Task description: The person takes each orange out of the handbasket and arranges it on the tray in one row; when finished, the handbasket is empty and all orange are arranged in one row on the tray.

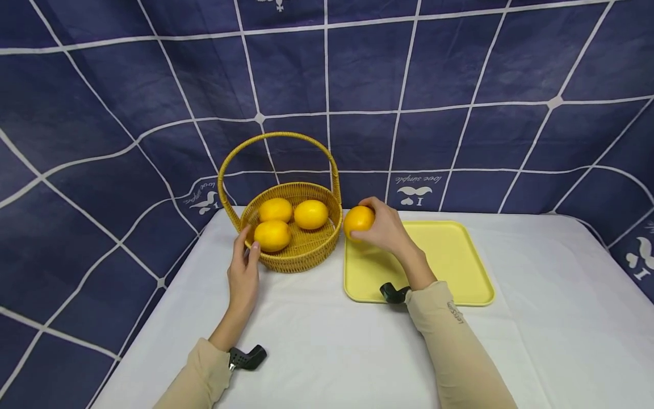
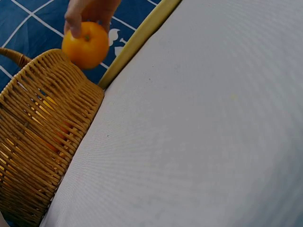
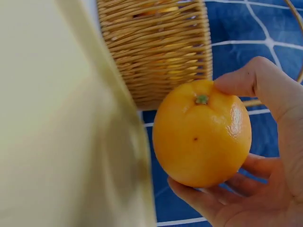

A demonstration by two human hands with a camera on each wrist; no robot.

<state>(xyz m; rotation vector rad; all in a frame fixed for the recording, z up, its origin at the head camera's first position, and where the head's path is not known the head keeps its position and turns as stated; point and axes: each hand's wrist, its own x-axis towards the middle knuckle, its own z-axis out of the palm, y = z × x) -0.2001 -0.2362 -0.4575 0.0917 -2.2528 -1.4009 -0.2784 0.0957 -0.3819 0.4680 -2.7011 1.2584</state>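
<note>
My right hand (image 1: 386, 228) grips an orange (image 1: 356, 220) between thumb and fingers, just beyond the basket's right side and over the tray's far left corner. The right wrist view shows this orange (image 3: 201, 137) with its green stem button turned to the camera. My left hand (image 1: 243, 281) touches the left front rim of a round wicker basket (image 1: 301, 262), its fingers nearly straight along the side. Inside the basket lie three yellow-orange fruits, one at the back left (image 1: 276, 210), one at the right (image 1: 311, 215) and one at the front left (image 1: 272, 236).
A shallow yellow tray (image 1: 439, 255) lies right of the basket on the white tablecloth (image 1: 327, 341). The tall basket handle (image 1: 277, 134) arches over the fruits. Behind stands a blue cloth (image 1: 368, 68) with white grid lines.
</note>
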